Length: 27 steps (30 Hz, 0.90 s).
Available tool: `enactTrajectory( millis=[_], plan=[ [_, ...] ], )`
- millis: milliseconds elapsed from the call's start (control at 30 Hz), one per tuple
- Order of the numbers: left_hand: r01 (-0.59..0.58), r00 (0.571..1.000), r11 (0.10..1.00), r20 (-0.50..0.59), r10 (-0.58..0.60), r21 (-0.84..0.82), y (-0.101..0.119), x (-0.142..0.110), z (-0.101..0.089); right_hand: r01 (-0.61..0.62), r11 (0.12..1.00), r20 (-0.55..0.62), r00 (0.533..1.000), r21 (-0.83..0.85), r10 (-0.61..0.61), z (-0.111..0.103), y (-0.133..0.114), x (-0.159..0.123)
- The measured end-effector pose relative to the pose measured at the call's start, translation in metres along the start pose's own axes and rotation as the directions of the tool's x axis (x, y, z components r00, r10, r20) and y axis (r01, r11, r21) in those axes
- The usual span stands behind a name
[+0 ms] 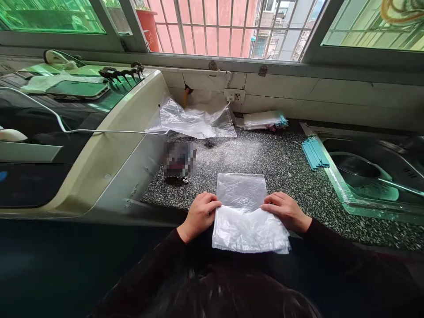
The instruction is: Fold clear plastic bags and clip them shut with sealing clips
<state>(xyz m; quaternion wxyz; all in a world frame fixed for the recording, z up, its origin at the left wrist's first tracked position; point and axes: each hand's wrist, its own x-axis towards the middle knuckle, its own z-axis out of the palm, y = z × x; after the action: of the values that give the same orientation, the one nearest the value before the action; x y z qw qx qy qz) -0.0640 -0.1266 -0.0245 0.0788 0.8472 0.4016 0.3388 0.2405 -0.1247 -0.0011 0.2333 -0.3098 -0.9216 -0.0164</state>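
A clear plastic bag [241,187] lies flat on the speckled counter in front of me, and a stack of thin plastic bags [250,232] spreads over its near part and hangs past the counter's edge. My left hand [202,212] pinches the left side of the stack between thumb and fingers. On the opposite side, my right hand [286,210] grips the stack's upper right corner in the same way. How many layers each hand holds cannot be made out.
A loose clear plastic sheet [198,121] lies by the wall, near a socket [235,95]. Packed flat bags [263,119] rest to its right. Blue strips [314,153] sit beside the sink [344,194], which holds a pan [356,170]. A pale appliance [112,145] stands left.
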Motion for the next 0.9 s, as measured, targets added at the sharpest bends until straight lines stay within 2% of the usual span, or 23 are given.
enactTrajectory(
  millis=[100,200,300,467,600,667,700,767,833,900],
  plan=[
    [0.133,0.990,0.990,0.053,-0.131,-0.039,0.002,0.008,-0.001,-0.148,0.980,0.042,0.989,0.131,0.143,-0.001,0.000,0.001],
    [0.263,0.962,0.965,0.080,-0.260,-0.019,0.005,0.015,-0.003,-0.326,0.918,0.070,0.945,0.225,0.318,0.000,0.000,0.002],
    [0.350,0.935,0.936,0.057,-0.351,0.027,0.008,0.020,-0.003,-0.431,0.864,0.063,0.900,0.261,0.431,0.002,0.000,0.005],
    [0.396,0.918,0.911,-0.014,-0.397,0.120,0.011,0.019,0.001,-0.570,0.809,0.056,0.821,0.144,0.569,0.004,-0.001,0.009],
    [0.398,0.917,0.901,-0.042,-0.397,0.173,0.013,0.017,0.003,-0.621,0.783,0.022,0.784,0.034,0.621,0.001,0.000,0.012],
    [0.395,0.918,0.901,-0.056,-0.392,0.181,0.015,0.016,0.004,-0.600,0.800,-0.056,0.799,-0.009,0.598,0.000,0.000,0.013],
    [0.393,0.919,0.901,-0.062,-0.389,0.184,0.016,0.016,0.004,-0.555,0.832,-0.106,0.829,-0.024,0.550,0.000,-0.001,0.013],
    [0.390,0.921,0.900,-0.070,-0.384,0.192,0.017,0.015,0.004,-0.390,0.919,-0.177,0.910,-0.062,0.375,-0.001,-0.003,0.014],
    [0.390,0.921,0.898,-0.071,-0.383,0.203,0.018,0.015,0.004,-0.187,0.975,-0.163,0.973,-0.123,0.166,0.000,-0.006,0.015],
    [0.391,0.920,0.897,-0.070,-0.385,0.208,0.018,0.015,0.004,-0.063,0.981,-0.111,0.993,-0.184,0.043,0.002,-0.009,0.016]
  ],
)
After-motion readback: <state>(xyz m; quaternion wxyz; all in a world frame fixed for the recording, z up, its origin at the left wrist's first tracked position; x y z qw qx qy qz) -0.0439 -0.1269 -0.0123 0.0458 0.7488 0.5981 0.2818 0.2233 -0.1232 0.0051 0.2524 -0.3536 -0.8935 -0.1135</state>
